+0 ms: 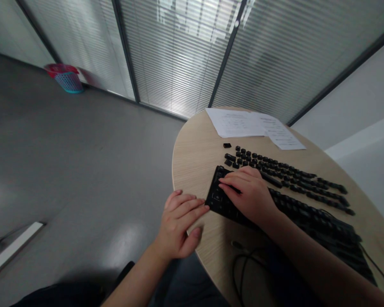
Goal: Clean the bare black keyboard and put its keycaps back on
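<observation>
Our left hand (181, 221), loosely spread, touches the black plastic keyboard (217, 197) under our right hand (252, 192), whose pinch is unclear, and a forward nudge could scatter small black keycaps (285, 166) beyond.

L grip (181, 226) & R grip (249, 192) both bare, w/ slim fingers & rounded tips. L forearm (141, 277) & R forearm (307, 247) also bare, narrowing twd wrist. Blackish cloth (67, 295) at btm L, detail lost in shadow; dk blue-grey cloth (185, 281) btm ctr, approx. lap area, fairly plain.
</observation>
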Tool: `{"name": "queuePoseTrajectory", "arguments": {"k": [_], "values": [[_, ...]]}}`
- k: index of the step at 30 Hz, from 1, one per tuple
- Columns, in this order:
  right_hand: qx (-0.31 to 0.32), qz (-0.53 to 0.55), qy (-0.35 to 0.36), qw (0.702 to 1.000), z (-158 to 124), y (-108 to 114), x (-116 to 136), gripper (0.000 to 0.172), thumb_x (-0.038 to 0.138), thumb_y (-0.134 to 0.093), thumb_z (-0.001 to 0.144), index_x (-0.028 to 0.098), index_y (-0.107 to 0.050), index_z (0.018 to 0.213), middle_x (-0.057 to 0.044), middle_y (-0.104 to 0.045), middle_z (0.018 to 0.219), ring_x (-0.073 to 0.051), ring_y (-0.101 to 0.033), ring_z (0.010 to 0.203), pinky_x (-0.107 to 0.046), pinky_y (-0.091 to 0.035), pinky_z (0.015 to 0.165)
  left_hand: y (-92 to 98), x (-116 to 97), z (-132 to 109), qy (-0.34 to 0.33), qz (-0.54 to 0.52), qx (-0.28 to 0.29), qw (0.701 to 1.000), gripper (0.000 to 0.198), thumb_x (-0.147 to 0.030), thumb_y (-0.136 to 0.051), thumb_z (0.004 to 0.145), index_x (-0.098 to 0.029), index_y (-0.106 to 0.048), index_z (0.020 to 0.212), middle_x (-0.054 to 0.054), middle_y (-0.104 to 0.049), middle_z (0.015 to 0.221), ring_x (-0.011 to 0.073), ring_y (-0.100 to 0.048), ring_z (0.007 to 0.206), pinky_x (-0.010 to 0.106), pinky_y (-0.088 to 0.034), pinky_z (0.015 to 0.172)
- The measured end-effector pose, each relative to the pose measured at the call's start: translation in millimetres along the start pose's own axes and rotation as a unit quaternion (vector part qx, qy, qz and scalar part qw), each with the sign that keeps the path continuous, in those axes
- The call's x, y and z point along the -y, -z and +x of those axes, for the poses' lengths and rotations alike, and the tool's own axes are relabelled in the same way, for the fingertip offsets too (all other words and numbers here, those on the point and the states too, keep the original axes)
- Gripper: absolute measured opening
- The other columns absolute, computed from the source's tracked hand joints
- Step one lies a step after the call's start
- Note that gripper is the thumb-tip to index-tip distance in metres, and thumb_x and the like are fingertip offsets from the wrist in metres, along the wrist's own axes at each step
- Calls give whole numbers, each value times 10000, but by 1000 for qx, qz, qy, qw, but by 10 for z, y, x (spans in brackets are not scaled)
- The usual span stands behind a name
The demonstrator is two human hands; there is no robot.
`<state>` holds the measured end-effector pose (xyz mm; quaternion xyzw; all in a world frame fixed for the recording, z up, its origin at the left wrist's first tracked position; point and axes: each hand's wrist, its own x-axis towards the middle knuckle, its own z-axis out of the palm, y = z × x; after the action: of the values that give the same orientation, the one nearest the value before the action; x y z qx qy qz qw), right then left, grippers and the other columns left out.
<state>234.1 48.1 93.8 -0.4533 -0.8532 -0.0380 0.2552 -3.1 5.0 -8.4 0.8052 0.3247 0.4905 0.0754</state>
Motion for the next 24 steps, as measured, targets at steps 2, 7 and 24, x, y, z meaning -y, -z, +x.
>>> {"name": "queuePoseTrajectory", "arguments": {"k": [2, 7, 24], "values": [[10, 1, 1, 1000, 12, 11, 9, 116, 213, -682, 974, 216, -797, 958, -40, -803, 1004, -249, -658, 943, -440, -464, 922, 4, -4, 2, 1, 0, 3, 1000, 453, -377, -476, 941, -278, -670, 1339, 43, -774, 1215, 264, -636, 1172, 527, -341, 1196], [18, -18, 1, 1000, 42, 31, 40, 138, 210, -676, 974, 211, -798, 909, -49, -777, 942, -244, -628, 910, -433, -456, 885, 9, -7, 2, 1, -5, -2, 1000, 456, -367, -478, 938, -283, -672, 1341, 40, -776, 1207, 267, -641, 1160, 535, -351, 1189], [86, -62, 18, 994, 174, 249, 64, 155, 240, -662, 983, 230, -815, 969, -59, -763, 973, -257, -605, 944, -435, -435, 864, 18, 41, 7, -14, 9, 4, 1000, 462, -314, -487, 919, -293, -658, 1347, 37, -774, 1222, 261, -637, 1175, 525, -351, 1180]]}}
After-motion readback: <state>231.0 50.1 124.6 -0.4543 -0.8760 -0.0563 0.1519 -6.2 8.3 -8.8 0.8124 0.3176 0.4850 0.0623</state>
